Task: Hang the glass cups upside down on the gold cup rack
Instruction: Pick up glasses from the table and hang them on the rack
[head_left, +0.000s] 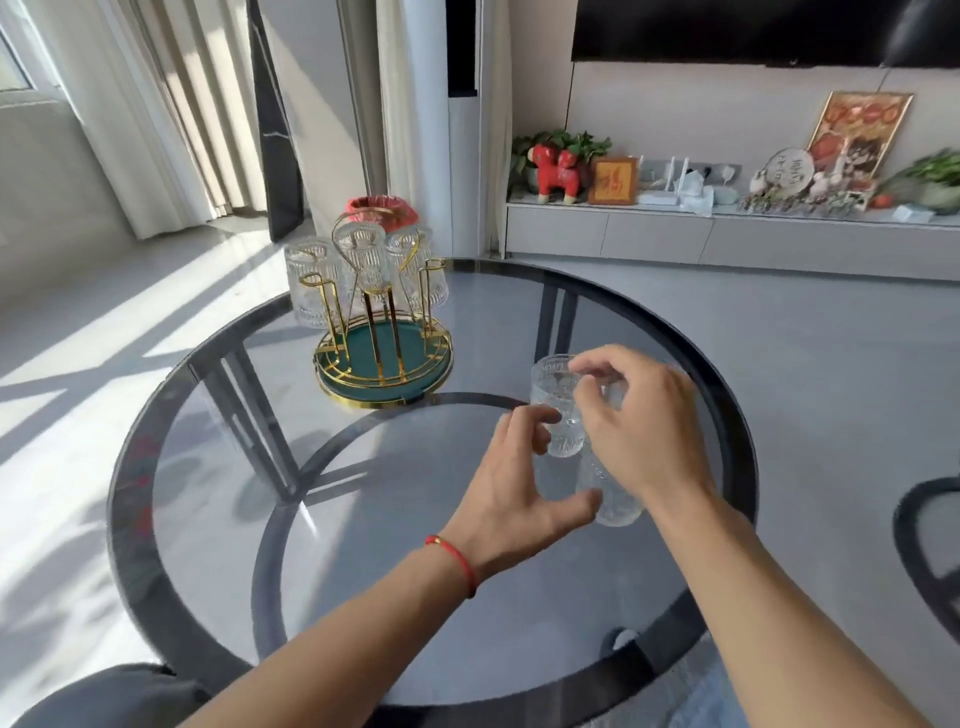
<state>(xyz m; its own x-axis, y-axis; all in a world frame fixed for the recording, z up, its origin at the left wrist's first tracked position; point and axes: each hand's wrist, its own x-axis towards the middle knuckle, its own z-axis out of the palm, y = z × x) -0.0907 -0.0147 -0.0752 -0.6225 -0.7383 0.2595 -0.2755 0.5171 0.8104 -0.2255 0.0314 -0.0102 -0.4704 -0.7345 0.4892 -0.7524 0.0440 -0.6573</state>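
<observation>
Your right hand (631, 421) is closed from above on a ribbed glass cup (605, 483) at centre right of the frame, fingertips on its upper part, likely so you can lift and turn it. Your left hand (519, 478) spreads open just beside it, thumb near the cup's lower end, holding nothing. A second glass cup (551, 395) stands upright just behind, still waiting. Well apart, toward the upper left, the gold cup rack (382, 332) on its green tray base already carries three inverted cups (363, 254), with bare pegs facing you. All sits on the round glass table (218, 467).
</observation>
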